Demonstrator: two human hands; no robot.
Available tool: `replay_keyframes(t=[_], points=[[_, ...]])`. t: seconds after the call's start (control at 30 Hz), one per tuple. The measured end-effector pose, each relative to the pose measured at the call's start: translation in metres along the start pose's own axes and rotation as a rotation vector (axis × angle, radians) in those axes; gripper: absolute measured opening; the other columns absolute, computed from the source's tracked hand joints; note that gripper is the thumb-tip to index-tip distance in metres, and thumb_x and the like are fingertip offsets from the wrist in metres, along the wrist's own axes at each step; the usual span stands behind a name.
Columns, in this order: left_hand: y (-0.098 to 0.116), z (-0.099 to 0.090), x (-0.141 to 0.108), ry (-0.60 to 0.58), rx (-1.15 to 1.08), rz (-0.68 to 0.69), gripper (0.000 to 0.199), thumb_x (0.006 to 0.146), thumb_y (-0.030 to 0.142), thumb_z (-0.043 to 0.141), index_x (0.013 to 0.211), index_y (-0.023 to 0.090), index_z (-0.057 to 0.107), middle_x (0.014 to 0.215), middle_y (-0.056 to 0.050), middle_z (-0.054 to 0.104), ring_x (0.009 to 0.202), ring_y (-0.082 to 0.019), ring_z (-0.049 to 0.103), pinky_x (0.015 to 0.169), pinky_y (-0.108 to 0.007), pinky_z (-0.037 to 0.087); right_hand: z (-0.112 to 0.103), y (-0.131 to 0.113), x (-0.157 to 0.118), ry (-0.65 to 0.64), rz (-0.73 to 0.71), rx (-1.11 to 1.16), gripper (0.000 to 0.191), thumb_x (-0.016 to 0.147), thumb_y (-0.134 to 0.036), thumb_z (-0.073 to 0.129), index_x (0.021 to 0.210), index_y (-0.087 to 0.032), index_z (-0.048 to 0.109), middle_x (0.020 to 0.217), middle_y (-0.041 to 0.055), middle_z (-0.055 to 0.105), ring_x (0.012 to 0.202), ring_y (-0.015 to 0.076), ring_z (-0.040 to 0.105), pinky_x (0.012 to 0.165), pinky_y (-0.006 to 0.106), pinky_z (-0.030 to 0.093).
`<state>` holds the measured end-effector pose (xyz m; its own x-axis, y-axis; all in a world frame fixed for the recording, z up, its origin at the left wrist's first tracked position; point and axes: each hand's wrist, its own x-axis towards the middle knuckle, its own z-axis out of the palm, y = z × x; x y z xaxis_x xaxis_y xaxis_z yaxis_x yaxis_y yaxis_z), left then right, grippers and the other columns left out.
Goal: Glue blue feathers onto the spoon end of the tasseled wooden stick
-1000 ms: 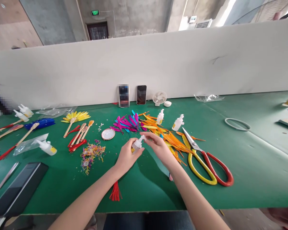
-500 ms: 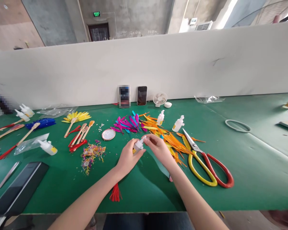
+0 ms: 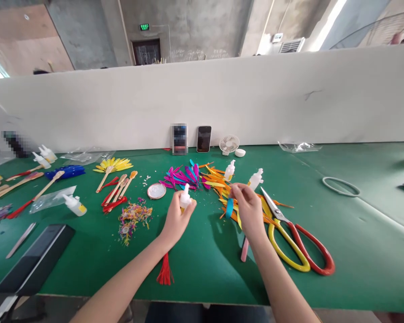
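My left hand [image 3: 177, 217] is wrapped round a small white glue bottle [image 3: 185, 197], its nozzle pointing up. My right hand [image 3: 247, 208] is apart from it, thumb and fingers pinched over the orange feathers [image 3: 222, 190]; whatever they hold is too small to make out. Just below those fingertips shows a blue feather [image 3: 229, 208]. A pink strip [image 3: 244, 250] sticks out beside my right wrist. Under my left forearm a red tassel [image 3: 164, 271] lies on the green table, its upper end hidden. Purple feathers [image 3: 180, 178] lie beyond my left hand.
Large scissors [image 3: 284, 224] with red and yellow handles lie right of my right hand. Two glue bottles [image 3: 256, 178] stand behind. To the left are wooden sticks [image 3: 121, 186], a yellow feather fan [image 3: 112, 165], colourful scraps [image 3: 134, 217] and a round lid [image 3: 156, 191].
My hands have separated: the right has moved away from the bottle's nozzle to the right. My left hand has turned the bottle more upright. The view has shifted slightly.
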<state>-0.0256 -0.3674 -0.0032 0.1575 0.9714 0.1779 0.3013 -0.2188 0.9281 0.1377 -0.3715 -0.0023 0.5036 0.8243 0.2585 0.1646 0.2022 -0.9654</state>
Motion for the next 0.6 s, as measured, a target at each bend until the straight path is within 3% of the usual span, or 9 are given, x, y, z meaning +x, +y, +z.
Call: replay_keyframes(t=[0.1,0.2,0.4,0.53,0.6], points=[[0.001,0.0,-0.012,-0.191,-0.014,0.007,0.024,0.074,0.029,0.052,0.091,0.018,0.041,0.083,-0.002,0.053,0.074,-0.014,0.052,0.07,-0.026,0.041,0.003,0.005,0.002,-0.055,0.018,0.061,0.036,0.065,-0.047,0.056,0.087,-0.019,0.057,0.071,0.0018,0.058,0.066,0.0162,0.054,0.063,0.032,0.044],[0.004,0.003,-0.025,-0.366,0.06,0.004,0.019,0.074,0.025,0.052,0.087,0.019,0.04,0.087,-0.004,0.056,0.079,-0.016,0.054,0.073,-0.029,0.041,0.013,0.006,-0.001,-0.139,0.018,0.115,0.039,0.062,-0.049,0.059,0.087,-0.019,0.055,0.073,0.0023,0.059,0.07,0.0173,0.056,0.064,0.033,0.046],[0.009,0.006,-0.03,-0.48,0.336,0.045,0.028,0.074,0.027,0.054,0.097,0.017,0.043,0.092,-0.007,0.06,0.087,-0.022,0.056,0.073,-0.032,0.042,0.023,-0.006,-0.008,-0.233,-0.007,0.046,0.032,0.057,-0.048,0.065,0.061,-0.019,0.051,0.054,-0.0037,0.049,0.05,0.0099,0.046,0.049,0.025,0.041],[0.006,0.013,-0.03,-0.548,0.445,0.16,0.038,0.071,0.033,0.059,0.101,0.015,0.044,0.096,-0.01,0.061,0.092,-0.025,0.056,0.074,-0.032,0.042,0.021,-0.034,-0.004,-0.308,-0.026,0.012,0.032,0.056,-0.047,0.066,0.069,-0.019,0.059,0.069,0.0019,0.061,0.065,0.0153,0.056,0.06,0.031,0.047],[0.003,0.016,-0.032,-0.585,0.517,0.22,0.039,0.073,0.036,0.058,0.103,0.013,0.045,0.096,-0.011,0.062,0.092,-0.025,0.057,0.075,-0.033,0.042,0.018,-0.055,-0.001,-0.235,-0.069,-0.017,0.029,0.06,-0.043,0.066,0.076,-0.02,0.063,0.08,0.0042,0.064,0.073,0.017,0.058,0.065,0.033,0.047]])
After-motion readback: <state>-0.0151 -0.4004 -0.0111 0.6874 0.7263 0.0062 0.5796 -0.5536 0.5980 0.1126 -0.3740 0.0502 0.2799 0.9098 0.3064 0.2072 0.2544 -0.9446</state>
